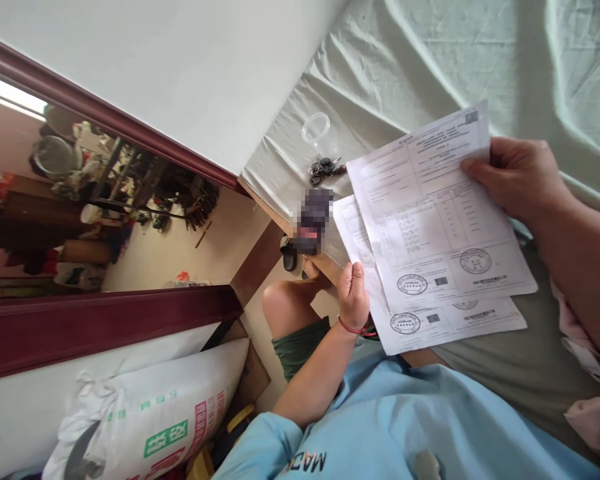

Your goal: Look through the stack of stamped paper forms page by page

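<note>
Pinches the upper sheet (430, 220) at its right edge with the right hand (523, 175), the lower sheet (450, 327) at its left edge with the left hand (354, 300), right of the keys (323, 171), likely keeping print readable.

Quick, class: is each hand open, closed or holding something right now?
Left hand: closed, apparently holding the lower sheet by its edge.
Right hand: closed, holding the upper sheet.

Blue tee (410, 420), red bracelet (351, 328), dk grn shorts (297, 347).
</note>
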Available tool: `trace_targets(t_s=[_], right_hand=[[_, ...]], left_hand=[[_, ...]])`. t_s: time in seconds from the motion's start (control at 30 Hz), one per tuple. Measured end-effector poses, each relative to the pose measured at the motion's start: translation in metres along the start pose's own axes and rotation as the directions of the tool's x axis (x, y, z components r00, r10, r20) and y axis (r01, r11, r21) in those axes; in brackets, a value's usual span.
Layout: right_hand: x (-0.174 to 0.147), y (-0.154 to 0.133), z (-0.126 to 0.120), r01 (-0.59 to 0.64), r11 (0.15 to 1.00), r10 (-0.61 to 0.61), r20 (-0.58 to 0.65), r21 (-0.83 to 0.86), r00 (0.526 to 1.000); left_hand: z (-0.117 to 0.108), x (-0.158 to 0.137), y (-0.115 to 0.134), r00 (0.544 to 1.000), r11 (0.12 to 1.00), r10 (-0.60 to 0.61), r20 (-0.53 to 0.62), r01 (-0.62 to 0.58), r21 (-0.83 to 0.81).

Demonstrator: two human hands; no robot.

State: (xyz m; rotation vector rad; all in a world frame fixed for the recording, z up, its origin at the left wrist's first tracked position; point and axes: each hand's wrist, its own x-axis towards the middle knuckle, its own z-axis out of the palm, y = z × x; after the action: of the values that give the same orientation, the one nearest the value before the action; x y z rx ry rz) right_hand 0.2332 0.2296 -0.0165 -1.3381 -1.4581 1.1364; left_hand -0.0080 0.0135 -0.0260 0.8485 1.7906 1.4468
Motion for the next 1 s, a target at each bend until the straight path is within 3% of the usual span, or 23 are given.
trace_targets(t_s=[0.1,0.17,0.27,0.47,0.8,1.0], right_hand=[[0.001,-0.001,-0.002,-0.005,1.000,0.008,-0.113,0.026,0.994],[0.001,-0.004,-0.004,-0.012,0.988,0.034,-0.140,0.155,0.990],[-0.002,-0.013,-0.005,-0.072,0.953,0.115,-0.133,0.295,0.985],[-0.009,-0.031,-0.002,-0.240,0.885,0.304,-0.106,0.398,0.947],[-0.005,-0.021,-0.008,-0.258,0.883,0.316,-0.090,0.393,0.945],[-0.004,-0.018,-0.008,-0.235,0.879,0.290,-0.073,0.416,0.954]], left_hand=[[0.000,0.000,-0.001,1.000,1.000,-0.005,-0.007,0.005,-0.006],[0.000,-0.001,-0.002,1.000,1.000,-0.013,-0.002,0.013,-0.021],[-0.004,-0.002,-0.006,0.998,0.996,-0.043,0.041,0.046,-0.078],[-0.019,-0.004,-0.013,0.996,0.990,-0.044,0.081,0.054,-0.133],[-0.019,-0.003,-0.019,0.995,0.986,-0.085,0.053,0.092,-0.139],[-0.019,-0.002,-0.018,0.995,0.986,-0.045,0.094,0.059,-0.154]])
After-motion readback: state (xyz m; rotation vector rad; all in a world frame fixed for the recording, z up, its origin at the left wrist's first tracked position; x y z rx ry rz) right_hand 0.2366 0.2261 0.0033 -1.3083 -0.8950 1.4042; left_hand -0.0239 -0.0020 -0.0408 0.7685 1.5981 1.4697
